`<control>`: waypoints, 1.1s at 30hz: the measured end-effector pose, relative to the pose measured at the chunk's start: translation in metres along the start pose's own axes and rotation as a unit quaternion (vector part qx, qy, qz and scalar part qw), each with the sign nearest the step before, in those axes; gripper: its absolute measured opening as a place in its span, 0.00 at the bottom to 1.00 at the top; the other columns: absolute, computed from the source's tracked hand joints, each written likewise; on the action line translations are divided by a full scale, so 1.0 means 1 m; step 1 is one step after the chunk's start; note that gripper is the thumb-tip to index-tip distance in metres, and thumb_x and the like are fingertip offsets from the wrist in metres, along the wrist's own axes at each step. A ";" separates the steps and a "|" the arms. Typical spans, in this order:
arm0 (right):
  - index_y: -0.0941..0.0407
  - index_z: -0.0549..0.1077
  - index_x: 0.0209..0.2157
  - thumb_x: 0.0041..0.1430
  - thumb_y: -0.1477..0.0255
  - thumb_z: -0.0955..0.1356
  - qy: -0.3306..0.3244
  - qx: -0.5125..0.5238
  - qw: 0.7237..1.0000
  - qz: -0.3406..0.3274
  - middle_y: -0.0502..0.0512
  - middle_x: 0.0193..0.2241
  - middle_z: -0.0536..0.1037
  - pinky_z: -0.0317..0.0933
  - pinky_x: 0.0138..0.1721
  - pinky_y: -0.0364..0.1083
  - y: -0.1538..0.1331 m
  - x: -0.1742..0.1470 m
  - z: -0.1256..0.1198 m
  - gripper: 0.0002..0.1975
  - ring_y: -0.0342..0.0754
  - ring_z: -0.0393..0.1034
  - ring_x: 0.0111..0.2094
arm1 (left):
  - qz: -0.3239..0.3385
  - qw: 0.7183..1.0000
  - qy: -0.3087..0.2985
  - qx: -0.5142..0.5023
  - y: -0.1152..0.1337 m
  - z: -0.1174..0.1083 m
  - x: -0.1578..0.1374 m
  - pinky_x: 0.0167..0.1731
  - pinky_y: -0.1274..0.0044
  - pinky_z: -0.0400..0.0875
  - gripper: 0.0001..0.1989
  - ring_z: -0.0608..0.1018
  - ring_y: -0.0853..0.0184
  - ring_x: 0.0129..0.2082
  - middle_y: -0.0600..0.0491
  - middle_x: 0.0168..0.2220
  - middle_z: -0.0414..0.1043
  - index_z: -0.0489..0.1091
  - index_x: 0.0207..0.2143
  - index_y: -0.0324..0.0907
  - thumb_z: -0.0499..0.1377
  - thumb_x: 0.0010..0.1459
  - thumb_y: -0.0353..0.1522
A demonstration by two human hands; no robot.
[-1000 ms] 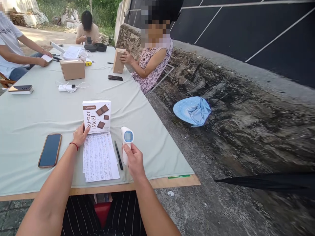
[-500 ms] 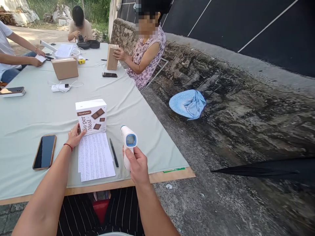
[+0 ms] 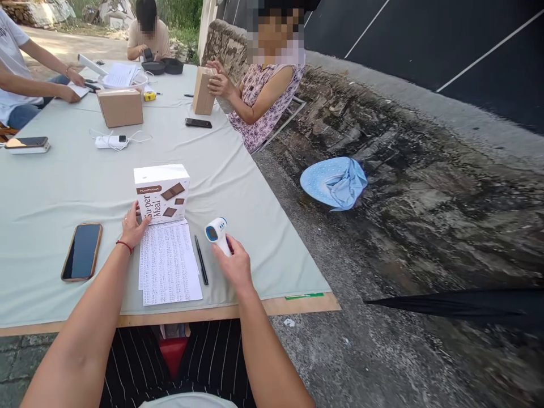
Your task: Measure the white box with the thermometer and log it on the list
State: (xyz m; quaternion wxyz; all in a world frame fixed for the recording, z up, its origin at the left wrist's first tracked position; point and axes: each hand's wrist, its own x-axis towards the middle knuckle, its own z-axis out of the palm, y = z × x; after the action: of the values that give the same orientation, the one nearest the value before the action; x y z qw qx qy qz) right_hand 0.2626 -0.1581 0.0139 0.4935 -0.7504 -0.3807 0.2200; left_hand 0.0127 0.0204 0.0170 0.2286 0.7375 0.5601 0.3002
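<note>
My left hand point(image 3: 135, 225) grips the lower left edge of a white "Su-per Meal" box point(image 3: 176, 199), thumb on its front and fingers along its side. The box stands upright on the table, at the far end of printed sheets point(image 3: 170, 266). In my right hand point(image 3: 236, 263) is a white and blue infrared thermometer point(image 3: 217, 231), held by its handle, its small dark screen tilted up to the left. A black pen point(image 3: 201, 260) lies between the sheets and my right hand. Left of my left forearm rests a phone in a brown case point(image 3: 82, 252).
Cardboard box point(image 3: 121, 109), white power strip point(image 3: 111, 141) and black phone point(image 3: 198, 123) lie farther up the cloth-covered table point(image 3: 238, 187). One person at the right holds another cardboard box point(image 3: 204, 93); two others sit beyond. A blue sun hat point(image 3: 334, 182) lies off the table's right side.
The thermometer has turned and tipped, its screen now facing left, with my right hand slightly lower on it. My left hand stays on the white box. The view has shifted slightly.
</note>
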 end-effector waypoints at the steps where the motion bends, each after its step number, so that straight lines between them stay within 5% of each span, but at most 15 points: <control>1: 0.55 0.75 0.46 0.49 0.55 0.70 -0.001 -0.068 0.998 -0.001 0.59 0.40 0.76 0.61 0.40 0.49 0.008 0.006 0.001 0.25 0.55 0.68 0.41 | -0.001 1.000 0.003 -0.003 0.001 0.001 -0.001 0.54 0.58 0.63 0.26 0.72 0.55 0.51 0.46 0.51 0.71 0.60 0.59 0.47 0.55 0.59 0.41; 5: 0.55 0.74 0.48 0.54 0.60 0.68 -0.013 -0.252 0.968 -0.015 0.60 0.39 0.74 0.61 0.39 0.50 0.030 0.022 0.000 0.22 0.57 0.67 0.43 | -0.015 0.999 0.007 0.031 0.007 0.004 -0.004 0.54 0.58 0.64 0.28 0.71 0.52 0.54 0.45 0.51 0.70 0.61 0.57 0.46 0.58 0.56 0.42; 10: 0.58 0.72 0.50 0.55 0.60 0.67 0.073 -0.294 0.948 -0.098 0.66 0.42 0.71 0.60 0.43 0.54 0.035 0.019 0.002 0.23 0.60 0.65 0.45 | -0.050 0.996 0.001 0.074 0.018 0.008 -0.009 0.55 0.60 0.62 0.38 0.69 0.50 0.56 0.45 0.54 0.68 0.58 0.59 0.45 0.66 0.47 0.43; 12: 0.59 0.72 0.49 0.58 0.62 0.65 0.086 -0.246 0.954 -0.149 0.66 0.43 0.72 0.61 0.44 0.54 0.032 0.013 0.008 0.21 0.57 0.66 0.43 | -0.054 0.995 -0.002 0.078 0.021 0.008 -0.010 0.55 0.61 0.62 0.41 0.69 0.50 0.57 0.45 0.55 0.68 0.56 0.60 0.45 0.68 0.46 0.42; 16: 0.58 0.75 0.46 0.60 0.61 0.63 -0.020 -0.161 0.971 -0.173 0.56 0.30 0.74 0.63 0.36 0.48 0.025 -0.001 0.030 0.19 0.49 0.68 0.31 | -0.056 0.994 -0.004 0.090 0.023 0.009 -0.011 0.56 0.60 0.61 0.48 0.67 0.49 0.58 0.45 0.56 0.67 0.52 0.63 0.46 0.70 0.43 0.43; 20: 0.59 0.76 0.44 0.56 0.61 0.64 -0.021 -0.139 0.979 -0.151 0.53 0.26 0.74 0.62 0.32 0.47 0.025 -0.004 0.044 0.21 0.48 0.67 0.29 | -0.058 0.993 -0.013 0.100 0.024 0.010 -0.013 0.56 0.59 0.60 0.52 0.66 0.49 0.59 0.43 0.57 0.66 0.49 0.64 0.45 0.71 0.41 0.44; 25: 0.60 0.76 0.48 0.56 0.61 0.63 -0.017 0.041 0.996 -0.080 0.53 0.27 0.75 0.65 0.33 0.46 0.035 -0.002 0.038 0.24 0.44 0.66 0.26 | -0.058 0.994 -0.016 0.093 0.024 0.013 -0.015 0.58 0.59 0.59 0.53 0.65 0.50 0.59 0.45 0.57 0.65 0.47 0.65 0.46 0.71 0.40 0.44; 29: 0.58 0.78 0.45 0.56 0.60 0.63 -0.055 0.148 0.987 -0.029 0.57 0.32 0.78 0.66 0.38 0.48 0.040 -0.005 0.029 0.22 0.48 0.71 0.33 | -0.062 0.994 -0.018 0.089 0.022 0.015 -0.015 0.58 0.58 0.58 0.55 0.65 0.48 0.59 0.43 0.58 0.65 0.47 0.65 0.45 0.71 0.40 0.45; 33: 0.56 0.76 0.47 0.52 0.62 0.66 -0.105 0.233 0.967 -0.005 0.56 0.33 0.77 0.66 0.35 0.48 0.036 -0.007 0.029 0.22 0.46 0.70 0.31 | -0.057 0.994 -0.018 0.091 0.021 0.015 -0.014 0.58 0.58 0.58 0.55 0.64 0.48 0.59 0.43 0.58 0.64 0.47 0.65 0.45 0.71 0.40 0.45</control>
State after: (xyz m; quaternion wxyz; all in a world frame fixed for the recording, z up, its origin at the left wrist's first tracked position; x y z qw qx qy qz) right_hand 0.2506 -0.1545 -0.0315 0.6133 -0.5853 -0.3723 0.3776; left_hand 0.0355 0.0009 0.0176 0.1871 0.7275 0.6218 0.2215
